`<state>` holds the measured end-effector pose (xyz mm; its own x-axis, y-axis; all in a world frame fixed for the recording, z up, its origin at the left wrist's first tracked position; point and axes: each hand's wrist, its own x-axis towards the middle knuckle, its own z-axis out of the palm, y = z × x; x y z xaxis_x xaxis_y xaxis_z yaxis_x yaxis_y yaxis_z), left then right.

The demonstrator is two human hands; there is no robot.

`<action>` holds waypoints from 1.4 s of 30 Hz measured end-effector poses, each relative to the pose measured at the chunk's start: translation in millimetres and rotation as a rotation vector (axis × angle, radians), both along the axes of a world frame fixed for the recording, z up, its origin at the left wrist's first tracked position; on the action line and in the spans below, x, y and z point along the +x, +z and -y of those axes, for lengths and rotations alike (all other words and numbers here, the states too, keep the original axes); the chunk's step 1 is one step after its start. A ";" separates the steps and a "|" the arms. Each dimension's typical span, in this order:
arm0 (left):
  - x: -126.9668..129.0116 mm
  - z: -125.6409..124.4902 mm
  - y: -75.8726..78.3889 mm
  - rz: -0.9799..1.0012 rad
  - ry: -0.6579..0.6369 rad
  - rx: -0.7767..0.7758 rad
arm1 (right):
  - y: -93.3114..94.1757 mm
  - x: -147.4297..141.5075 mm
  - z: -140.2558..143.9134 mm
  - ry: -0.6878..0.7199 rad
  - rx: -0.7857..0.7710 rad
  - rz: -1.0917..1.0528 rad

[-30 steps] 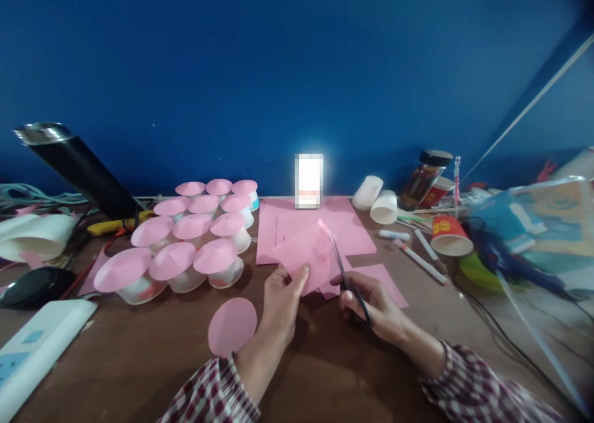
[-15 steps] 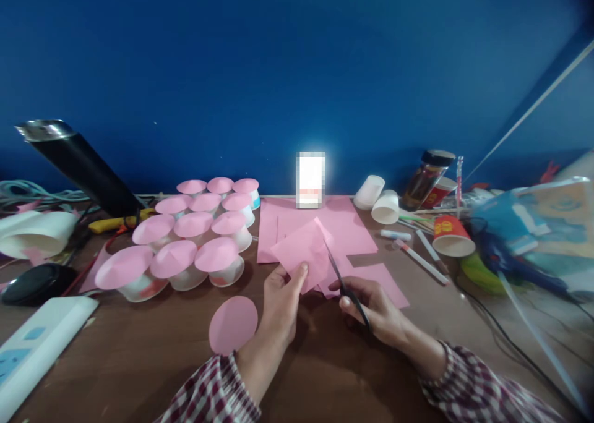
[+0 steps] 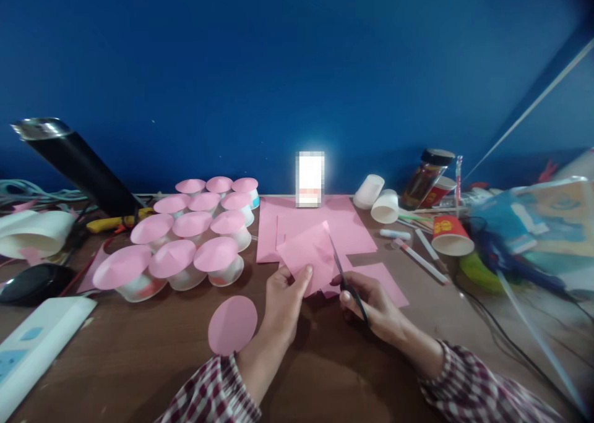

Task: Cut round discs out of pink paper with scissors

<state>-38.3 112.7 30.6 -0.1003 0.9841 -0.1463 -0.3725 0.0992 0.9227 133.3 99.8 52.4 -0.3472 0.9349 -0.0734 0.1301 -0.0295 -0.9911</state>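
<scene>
Between thumb and fingers, my left hand (image 3: 285, 299) pinches a piece of pink paper (image 3: 306, 253) above the table. A pair of black scissors (image 3: 349, 287) is gripped in my right hand (image 3: 375, 305), its blades along the right edge of that paper. How far the blades are apart is hard to make out. Beside my left wrist lies a pink paper disc (image 3: 232, 325). Larger pink sheets (image 3: 346, 216) lie flat behind my hands, and a smaller pink piece (image 3: 383, 284) is just beyond my right hand.
Several paper cups topped with shallow pink cones (image 3: 216, 254) stand in rows at left. A white power strip (image 3: 46, 349) lies front left, near a black mouse (image 3: 34, 284). At right are white cups (image 3: 385, 208), markers (image 3: 420, 261), a red cup (image 3: 452, 235) and a glue gun (image 3: 520, 265).
The pink paper has shifted slightly right and turned in my left hand, its top corner now nearer the scissor blades. My right hand has hardly moved.
</scene>
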 end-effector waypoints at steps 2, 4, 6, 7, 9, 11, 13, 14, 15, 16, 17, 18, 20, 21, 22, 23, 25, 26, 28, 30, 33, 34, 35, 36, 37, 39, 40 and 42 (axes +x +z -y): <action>-0.1 0.1 -0.5 -0.005 -0.002 0.001 | -1.5 0.1 -0.5 0.000 -0.005 -0.008; 0.0 0.4 -0.2 -0.012 0.000 0.004 | -2.3 0.0 -1.2 -0.006 -0.012 -0.010; 0.3 0.7 0.7 -0.017 -0.001 0.003 | -2.6 0.0 -1.9 -0.013 -0.017 -0.012; 0.4 0.8 1.5 -0.016 -0.002 -0.001 | -2.5 0.0 -2.2 -0.016 -0.019 -0.013; 0.8 1.0 3.2 -0.009 0.000 -0.010 | -2.3 0.1 -2.3 -0.019 -0.022 -0.013; 1.0 1.2 4.8 -0.002 0.003 -0.021 | -2.0 0.3 -1.9 -0.021 -0.022 -0.013; 1.0 1.2 5.8 0.003 -0.001 -0.031 | -1.9 0.5 -1.3 -0.023 -0.016 -0.019; 0.9 1.2 6.0 0.003 -0.006 -0.033 | -1.8 0.5 -1.0 -0.024 -0.015 -0.023; 0.7 1.1 5.9 0.000 -0.010 -0.034 | -1.6 0.5 -0.7 -0.026 -0.015 -0.023; 0.5 1.0 5.6 -0.008 -0.013 -0.032 | -1.4 0.4 -0.6 -0.028 -0.017 -0.021; 0.3 0.8 5.2 -0.018 -0.016 -0.030 | -1.2 0.2 -0.5 -0.031 -0.019 -0.018; 0.1 0.7 4.7 -0.027 -0.017 -0.028 | -1.0 0.0 -0.5 -0.033 -0.022 -0.015; -0.1 0.4 4.0 -0.033 -0.014 -0.031 | -0.7 -0.5 -0.7 -0.037 -0.029 -0.015; -0.1 0.3 3.9 -0.031 -0.013 -0.035 | -0.6 -0.8 -0.9 -0.039 -0.032 -0.017; -0.1 0.3 4.0 -0.028 -0.011 -0.039 | -0.6 -1.0 -1.1 -0.039 -0.036 -0.020; 0.0 0.3 4.1 -0.026 -0.008 -0.040 | -0.4 -1.2 -1.3 -0.040 -0.039 -0.021; 0.1 0.5 4.6 -0.026 -0.010 -0.039 | -0.1 -1.4 -1.6 -0.042 -0.043 -0.026; 0.2 0.6 4.8 -0.026 -0.013 -0.036 | 0.2 -1.5 -1.6 -0.042 -0.042 -0.029; 0.3 0.7 4.9 -0.026 -0.015 -0.035 | 0.4 -1.3 -1.5 -0.041 -0.040 -0.030; 0.4 0.6 4.8 -0.023 -0.014 -0.035 | 0.2 -1.0 -1.3 -0.042 -0.038 -0.035; 0.7 0.6 4.9 -0.017 -0.009 -0.037 | -0.8 -0.6 -1.4 -0.043 -0.035 -0.042; 0.8 0.7 5.1 -0.013 -0.007 -0.037 | -1.1 -0.5 -1.5 -0.043 -0.030 -0.039; 0.8 0.7 5.3 -0.008 -0.007 -0.038 | -1.4 -0.5 -1.7 -0.043 -0.027 -0.033; 0.9 0.7 5.4 -0.005 -0.009 -0.040 | -1.6 -0.5 -1.9 -0.043 -0.024 -0.028; 0.9 0.7 5.5 -0.004 -0.012 -0.041 | -1.7 -0.5 -2.0 -0.044 -0.024 -0.026; 0.9 0.7 5.3 -0.006 -0.018 -0.043 | -1.8 -0.6 -2.2 -0.043 -0.031 -0.031; 0.9 0.6 5.0 -0.009 -0.021 -0.043 | -1.8 -0.7 -2.1 -0.040 -0.034 -0.033; 0.8 0.4 4.5 -0.012 -0.016 -0.041 | -1.7 -0.8 -1.9 -0.038 -0.030 -0.029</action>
